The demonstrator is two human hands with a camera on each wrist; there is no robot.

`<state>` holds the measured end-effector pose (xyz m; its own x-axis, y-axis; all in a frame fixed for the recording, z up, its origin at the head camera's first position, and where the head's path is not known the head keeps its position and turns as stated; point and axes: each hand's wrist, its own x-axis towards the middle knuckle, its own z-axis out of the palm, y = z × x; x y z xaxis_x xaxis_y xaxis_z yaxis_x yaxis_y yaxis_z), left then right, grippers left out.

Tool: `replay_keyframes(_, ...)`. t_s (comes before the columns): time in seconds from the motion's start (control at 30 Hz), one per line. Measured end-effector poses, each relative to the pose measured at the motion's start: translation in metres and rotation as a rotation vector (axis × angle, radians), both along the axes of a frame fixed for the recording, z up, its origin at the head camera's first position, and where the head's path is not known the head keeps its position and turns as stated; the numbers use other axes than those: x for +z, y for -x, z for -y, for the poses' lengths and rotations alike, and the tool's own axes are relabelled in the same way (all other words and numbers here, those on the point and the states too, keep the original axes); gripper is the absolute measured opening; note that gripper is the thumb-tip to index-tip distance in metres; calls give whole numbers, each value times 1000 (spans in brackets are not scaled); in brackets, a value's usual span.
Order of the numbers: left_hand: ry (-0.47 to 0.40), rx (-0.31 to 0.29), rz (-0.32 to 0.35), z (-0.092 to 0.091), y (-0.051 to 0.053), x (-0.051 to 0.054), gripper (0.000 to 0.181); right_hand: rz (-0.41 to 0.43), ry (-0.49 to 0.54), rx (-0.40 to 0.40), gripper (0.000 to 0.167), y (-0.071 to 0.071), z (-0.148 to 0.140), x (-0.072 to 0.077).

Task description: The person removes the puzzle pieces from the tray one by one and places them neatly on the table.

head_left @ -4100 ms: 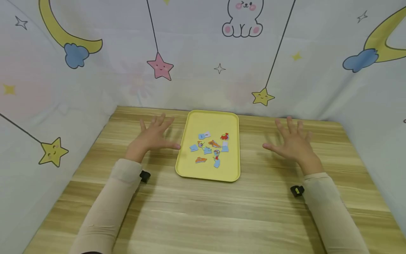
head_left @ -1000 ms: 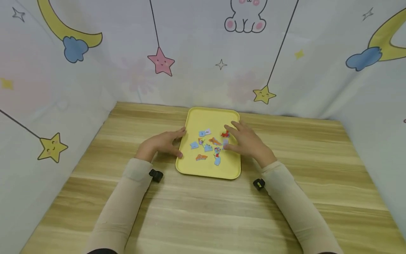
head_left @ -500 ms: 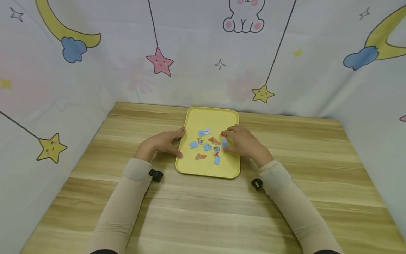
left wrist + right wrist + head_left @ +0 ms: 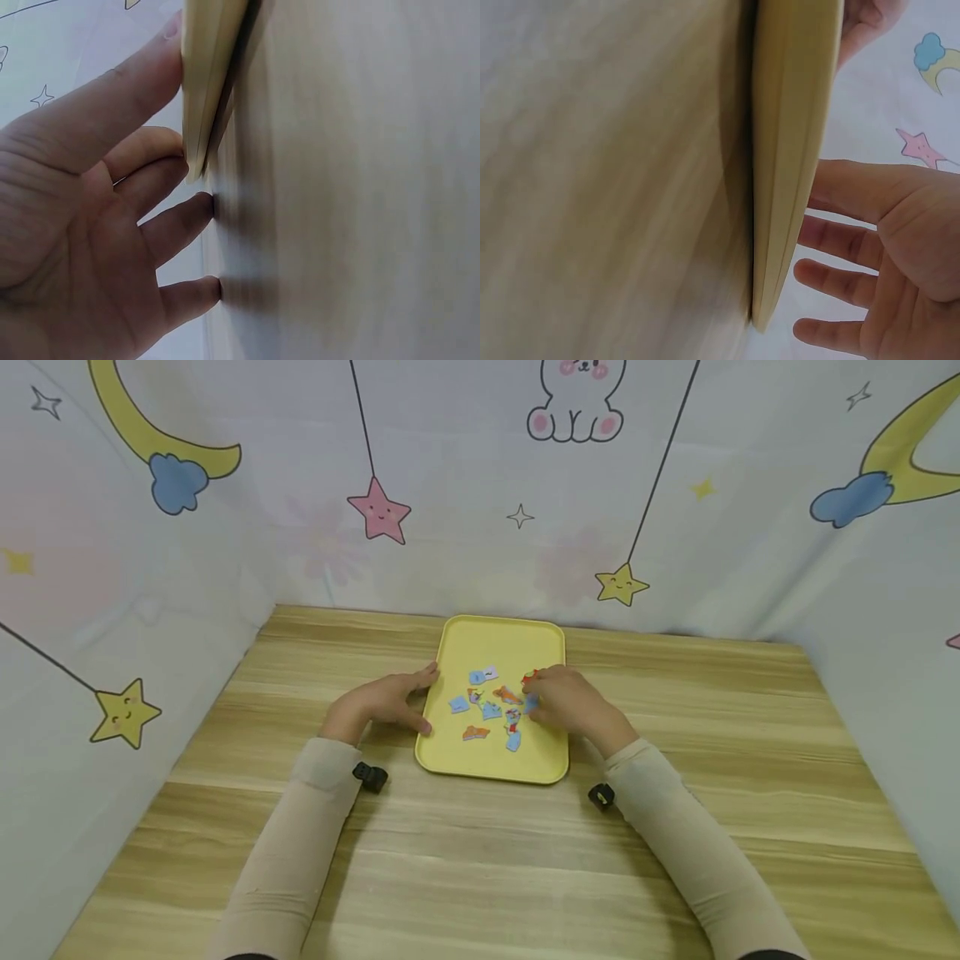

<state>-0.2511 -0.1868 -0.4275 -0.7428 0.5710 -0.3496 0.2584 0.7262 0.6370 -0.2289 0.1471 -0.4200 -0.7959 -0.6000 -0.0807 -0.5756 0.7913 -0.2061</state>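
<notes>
A yellow tray (image 4: 495, 764) lies on the table with several small printed picture pieces scattered on it. Among them are an orange piece (image 4: 476, 733), a second orange piece (image 4: 507, 695), a light-blue piece (image 4: 459, 704) and a red piece (image 4: 529, 677). My left hand (image 4: 382, 700) rests at the tray's left edge, its thumb on the rim and two fingertips on the table in the left wrist view. My right hand (image 4: 573, 702) reaches over the right rim, fingertips at the red piece and a blue piece (image 4: 531, 703). The rim hides its thumb and index tips in the right wrist view (image 4: 900, 255).
The wooden table (image 4: 480, 868) stretches in front and to both sides of the tray. White cloth (image 4: 465, 560) with printed stars, moons and clouds hangs behind and at the sides. A small black camera (image 4: 371, 776) sits at the left wrist, another black camera (image 4: 601, 796) at the right.
Both hands have come inward from beside the tray to its edges. Over the last second my right hand's fingers draw closer together over the right-hand pieces; my left hand stays put.
</notes>
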Motion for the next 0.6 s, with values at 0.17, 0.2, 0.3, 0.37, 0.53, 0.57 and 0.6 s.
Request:
replay_keyframes(0.17,-8,-1,-1,0,0,-1,107,-3,-30,20,25,0,1,-1)
replay_keyframes(0.2,-9,0,2,0,0,-1,107,-2,-29,20,23,0,2,-1)
replay_keyframes(0.3,-5,4,6,0,0,0,107,-5,-14,23,22,0,2,-1)
replay_keyframes(0.37,-3,7,7,0,0,0,107,-2,2,23,19,-1,2,-1)
replay_keyframes(0.53,-6,13,10,0,-2,1,107,0,18,21,15,0,3,-2)
replay_keyframes(0.57,-8,13,11,0,-2,1,107,0,17,21,16,0,3,-2)
replay_keyframes(0.6,-11,14,12,0,-2,1,107,1,15,20,16,0,4,-3)
